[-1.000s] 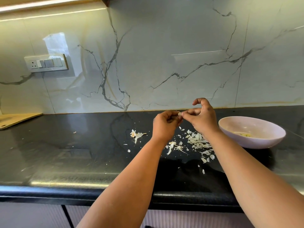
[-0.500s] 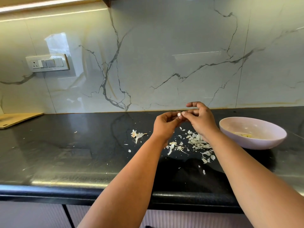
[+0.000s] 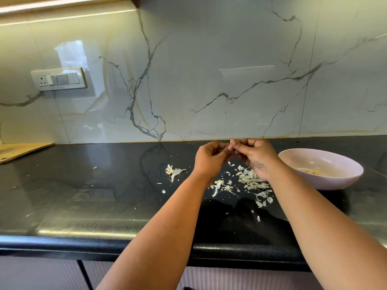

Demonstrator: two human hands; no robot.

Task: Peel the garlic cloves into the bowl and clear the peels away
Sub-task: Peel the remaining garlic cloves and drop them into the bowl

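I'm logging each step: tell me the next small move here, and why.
Probably pull the last skin off the clove, then drop it in the bowl. Both hands, left and right, pinch it above the peels, and the bowl sits just right of them.

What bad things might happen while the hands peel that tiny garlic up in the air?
The garlic clove, pinched between the left hand and right hand, is over the counter, not the bowl; if it slips, it may land among the peels. Loose peels near the bowl might also get knocked in.
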